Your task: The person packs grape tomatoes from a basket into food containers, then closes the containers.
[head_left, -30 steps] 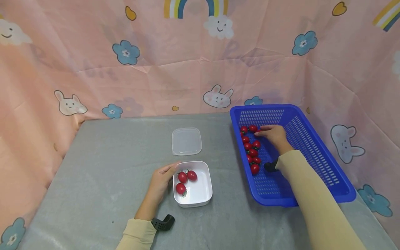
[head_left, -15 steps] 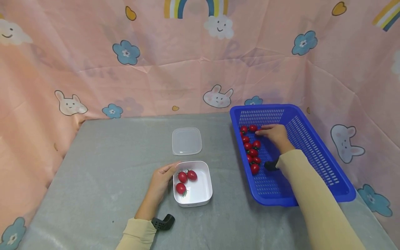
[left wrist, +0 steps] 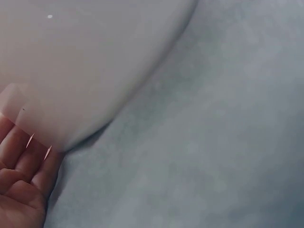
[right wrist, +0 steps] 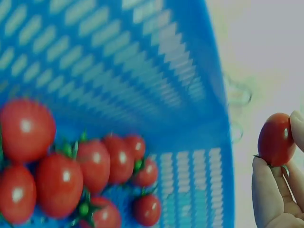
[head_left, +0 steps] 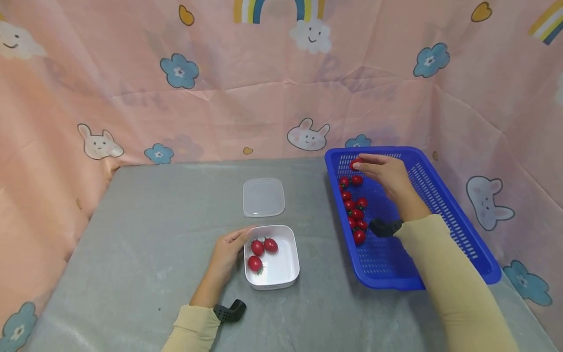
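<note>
faint letter-like shapes show on the pink cloth [head_left: 246, 102] behind the surface [head_left: 145, 244], too pale to read; a tiny mark on the near wall of the white box [head_left: 281, 266] is too small to make out.

the held tomato [right wrist: 275, 140] sits pinched in the right hand [head_left: 389, 176], between thumb and fingertips, the gap no wider than the fruit. its green stem end points down toward one of the fingertips in the right wrist view. from the head view it is over the far left corner of the blue basket [head_left: 387, 279], which stands by the surface's right edge. the other tomatoes [head_left: 357, 214] in the basket lie in a loose band along its left wall.

the right forearm, in a pale yellow sleeve [head_left: 457, 278], comes in over the basket's near edge, with the fingers pointing left.

the left hand [head_left: 226, 252] curves round the far left corner of the box, its fingers touching the outer wall, the forearm slanting up from the surface's near edge. three tomatoes [head_left: 257, 248] lie in the box's left half. just beyond its far edge, a clear lid [head_left: 264, 197] lies flat.
</note>
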`<state>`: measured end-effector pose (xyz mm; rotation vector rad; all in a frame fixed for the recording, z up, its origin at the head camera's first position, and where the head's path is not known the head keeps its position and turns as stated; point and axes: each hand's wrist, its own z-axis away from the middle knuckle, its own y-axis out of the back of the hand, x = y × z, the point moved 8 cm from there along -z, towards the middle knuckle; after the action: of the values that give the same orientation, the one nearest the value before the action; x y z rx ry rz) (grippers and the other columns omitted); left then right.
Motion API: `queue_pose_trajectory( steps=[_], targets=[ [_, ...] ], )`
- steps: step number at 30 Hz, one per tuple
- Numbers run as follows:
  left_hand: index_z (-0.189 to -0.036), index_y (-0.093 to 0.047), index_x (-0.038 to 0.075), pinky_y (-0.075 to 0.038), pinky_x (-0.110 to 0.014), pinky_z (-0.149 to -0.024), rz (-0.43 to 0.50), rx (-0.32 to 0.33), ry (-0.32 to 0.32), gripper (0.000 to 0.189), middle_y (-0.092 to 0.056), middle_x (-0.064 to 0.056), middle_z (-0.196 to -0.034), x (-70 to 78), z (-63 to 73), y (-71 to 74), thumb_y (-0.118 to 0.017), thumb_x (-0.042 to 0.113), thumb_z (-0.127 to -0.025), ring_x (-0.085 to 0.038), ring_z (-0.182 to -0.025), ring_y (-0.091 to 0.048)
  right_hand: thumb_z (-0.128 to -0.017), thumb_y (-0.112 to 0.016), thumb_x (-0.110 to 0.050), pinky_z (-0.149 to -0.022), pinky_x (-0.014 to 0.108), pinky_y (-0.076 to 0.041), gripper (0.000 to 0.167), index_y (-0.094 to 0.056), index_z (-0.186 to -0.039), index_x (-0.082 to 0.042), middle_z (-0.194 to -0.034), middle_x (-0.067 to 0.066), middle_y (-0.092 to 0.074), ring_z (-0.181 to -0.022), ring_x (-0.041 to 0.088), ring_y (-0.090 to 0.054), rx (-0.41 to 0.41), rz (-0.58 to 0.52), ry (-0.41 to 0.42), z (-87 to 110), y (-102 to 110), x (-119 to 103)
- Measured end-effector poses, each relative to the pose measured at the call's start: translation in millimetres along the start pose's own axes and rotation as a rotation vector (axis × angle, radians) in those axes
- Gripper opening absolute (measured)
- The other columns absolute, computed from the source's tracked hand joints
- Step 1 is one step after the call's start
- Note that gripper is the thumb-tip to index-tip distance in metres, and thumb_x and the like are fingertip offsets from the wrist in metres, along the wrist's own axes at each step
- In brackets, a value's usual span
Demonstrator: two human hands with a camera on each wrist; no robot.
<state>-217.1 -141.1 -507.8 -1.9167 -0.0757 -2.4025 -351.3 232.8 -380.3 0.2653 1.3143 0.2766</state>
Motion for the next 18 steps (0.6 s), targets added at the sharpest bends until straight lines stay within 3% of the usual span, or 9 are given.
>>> queue_pose_trajectory(
  steps=[12, 18],
  targets=[
    [-0.119, -0.071, 0.0, -0.045, -0.044, -0.11, -0.004, -0.003, -0.017, 0.031, -0.071, -0.013, -0.123, 1.2, 0.8, 0.0, -0.065, 0.02, -0.096, -0.02, -0.121, -0.062, -0.088, -0.074, -0.04, -0.112, 0.04, -0.043, 0.064, -0.056, -0.14, -0.008, -0.097, -0.024, -0.066, -0.1, -0.001, -0.063, -0.085, -0.022, 0.075, 27.8, -36.9, -32.9],
    [-0.119, -0.071, 0.0, -0.045, -0.044, -0.11, -0.009, 0.0, -0.02, 0.031, -0.071, -0.013, -0.123, 2.2, 1.2, -0.2, -0.064, 0.021, -0.096, -0.019, -0.12, -0.063, -0.088, -0.075, -0.034, -0.097, 0.023, -0.053, 0.058, -0.06, -0.137, -0.008, -0.097, -0.021, -0.067, -0.095, -0.001, -0.066, -0.114, -0.048, 0.105, 44.1, -55.7, -46.7]
  ],
)
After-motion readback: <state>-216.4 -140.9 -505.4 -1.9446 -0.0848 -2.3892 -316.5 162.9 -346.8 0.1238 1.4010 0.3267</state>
